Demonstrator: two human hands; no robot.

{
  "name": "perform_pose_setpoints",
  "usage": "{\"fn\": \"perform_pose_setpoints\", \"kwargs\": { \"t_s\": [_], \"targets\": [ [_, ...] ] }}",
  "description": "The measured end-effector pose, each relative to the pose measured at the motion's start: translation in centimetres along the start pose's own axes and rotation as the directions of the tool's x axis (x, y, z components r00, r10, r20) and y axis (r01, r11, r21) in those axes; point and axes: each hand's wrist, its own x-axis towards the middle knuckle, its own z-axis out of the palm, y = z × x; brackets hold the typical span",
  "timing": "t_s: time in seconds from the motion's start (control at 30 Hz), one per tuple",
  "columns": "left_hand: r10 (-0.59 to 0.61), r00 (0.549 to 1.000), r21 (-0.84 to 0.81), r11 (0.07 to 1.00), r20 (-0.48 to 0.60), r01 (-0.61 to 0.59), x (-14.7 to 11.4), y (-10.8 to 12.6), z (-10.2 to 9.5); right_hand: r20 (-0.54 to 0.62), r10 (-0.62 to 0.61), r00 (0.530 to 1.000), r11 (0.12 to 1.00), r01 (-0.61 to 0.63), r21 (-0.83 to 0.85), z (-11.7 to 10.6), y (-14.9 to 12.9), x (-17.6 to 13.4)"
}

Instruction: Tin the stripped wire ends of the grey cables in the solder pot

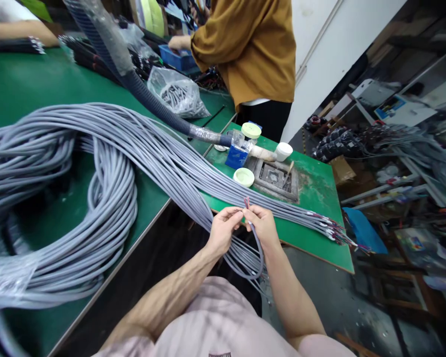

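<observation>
In front of my chest, both hands meet at the stripped end of a grey cable (260, 253). Thin reddish and pale wires (247, 202) stick up from between the fingers. My right hand (263, 227) is closed around the cable just below those wires, and the cable hangs from it in a loop. My left hand (223, 227) pinches at the wires from the other side; its fingertips partly hide what they grip. Just behind the hands runs a bundle of grey cables (193, 173), its stripped ends (332, 228) lying at the right on the green table.
A large coil of grey cables (115, 198) fills the left table. A ribbed hose (152, 101) reaches over to a soldering pot (273, 174), near a pale round lid (244, 177) and white cup (283, 151). A co-worker in a brown top (252, 49) stands behind a bagged bundle (176, 94).
</observation>
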Motion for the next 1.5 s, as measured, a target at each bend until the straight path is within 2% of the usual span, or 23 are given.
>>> {"fn": "perform_pose_setpoints", "kwargs": {
  "t_s": [0.13,0.23,0.27,0.33,0.4,0.43,0.5,0.57,0.63,0.7,0.77,0.87,0.97,1.13,1.23,1.33,1.43,1.5],
  "targets": [
    [0.050,0.998,0.041,0.998,-0.037,-0.049,0.0,0.3,0.1,0.036,0.049,0.998,0.999,-0.050,0.011,-0.2,0.3,-0.6],
    [0.225,0.973,0.182,0.960,-0.056,-0.212,-0.2,1.0,-0.1,0.070,0.055,0.996,0.998,-0.056,0.020,-0.6,0.6,-1.7],
    [0.317,0.948,0.263,0.918,-0.032,-0.298,-0.4,1.2,-0.2,0.071,0.043,0.997,0.999,-0.044,0.013,-0.8,0.8,-2.1],
    [0.471,0.878,0.395,0.793,0.089,-0.465,-0.8,1.4,-0.4,0.042,0.018,0.999,1.000,-0.019,0.020,-1.0,1.0,-2.9],
    [0.524,0.825,0.431,0.708,0.209,-0.559,-1.1,1.3,-0.4,-0.003,0.006,1.000,0.998,-0.006,0.057,-1.0,1.2,-3.5],
    [0.519,0.827,0.418,0.716,0.218,-0.559,-1.1,1.2,-0.4,-0.023,0.005,1.000,0.997,-0.004,0.076,-1.0,1.3,-3.8],
    [0.450,0.881,0.352,0.809,0.146,-0.471,-1.1,0.8,-0.2,-0.050,0.002,0.999,0.995,0.003,0.099,-0.8,1.4,-4.1],
    [0.292,0.953,0.232,0.925,0.076,-0.302,-1.0,0.5,0.0,-0.072,0.002,0.997,0.995,0.005,0.100,-0.4,1.5,-4.3],
    [0.102,0.987,0.116,0.987,0.121,-0.116,-1.0,0.2,0.1,-0.083,0.010,0.996,0.995,-0.002,0.099,0.0,1.6,-4.5],
    [-0.056,0.963,0.059,0.997,0.262,0.042,-1.2,0.0,0.1,-0.085,0.030,0.996,0.996,-0.023,0.091,0.2,1.6,-4.6],
    [-0.128,0.920,0.033,0.992,0.371,0.125,-1.5,0.1,0.0,-0.055,0.048,0.997,0.998,-0.046,0.042,0.0,1.5,-4.6],
    [-0.111,0.919,0.031,0.994,0.379,0.108,-1.9,0.5,-0.2,-0.030,0.021,0.999,0.996,-0.023,-0.089,-1.1,1.0,-4.2],
    [-0.141,0.907,0.143,0.986,0.398,0.090,-2.3,0.9,-0.2,-0.023,-0.063,0.998,0.981,0.058,-0.187,-2.3,0.1,-3.7],
    [-0.264,0.872,0.190,0.961,0.413,0.201,-2.9,0.6,-0.2,0.035,-0.224,0.974,0.932,0.225,-0.284,-2.3,-0.6,-3.4],
    [-0.337,0.837,0.232,0.938,0.431,0.258,-2.9,0.5,-0.7,0.030,-0.221,0.975,0.951,0.222,-0.217,-1.8,0.0,-3.6],
    [-0.377,0.780,0.320,0.917,0.499,0.238,-3.4,0.4,-1.2,0.004,-0.185,0.983,0.979,0.185,-0.085,-1.7,0.7,-3.3],
    [-0.430,0.700,0.395,0.891,0.570,0.226,-4.4,-0.5,-1.7,-0.147,-0.187,0.971,0.972,0.204,0.117,-2.3,0.7,-1.8],
    [-0.454,0.690,0.397,0.881,0.563,0.256,-4.8,-1.0,-2.0,-0.265,-0.184,0.947,0.947,0.242,0.210,-3.0,0.5,-0.5]
  ]
}}
